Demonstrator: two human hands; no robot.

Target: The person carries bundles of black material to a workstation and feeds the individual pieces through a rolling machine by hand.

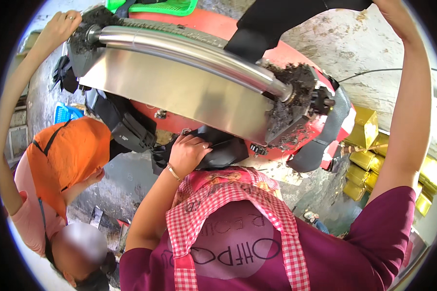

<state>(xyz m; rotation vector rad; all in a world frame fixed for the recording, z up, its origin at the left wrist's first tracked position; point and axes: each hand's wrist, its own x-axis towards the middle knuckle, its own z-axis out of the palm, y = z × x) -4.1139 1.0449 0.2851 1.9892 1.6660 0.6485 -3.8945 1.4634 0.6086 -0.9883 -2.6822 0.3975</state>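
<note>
The head view showed the person's two bare hands well apart, one low at the near side of a roller machine and one high at the right rim. The left hand lay over a lower black piece, back of the hand upward, its fingers close together and bent down onto the material. The palm and thumb were mostly hidden, so whether it pinched the piece or only pressed on it could not be made out. A bracelet circled that wrist. The lower black piece lay just beside the near edge of a steel panel.

The right hand was raised at the end of a lifted arm and cut by the upper edge of the view. It met the far end of an upper black sheet, but too little of the fingers showed to tell how tightly they were closed. The upper black sheet stretched from behind the metal roller up and rightward to that hand.

Dark scraps clung to the machine's right end, above a red base. At the left, a co-worker's hand, wearing a ring, rested on the machine's left end, well away from the person's own hands; the co-worker wore an orange apron. Shiny yellow blocks stood at the right.
</note>
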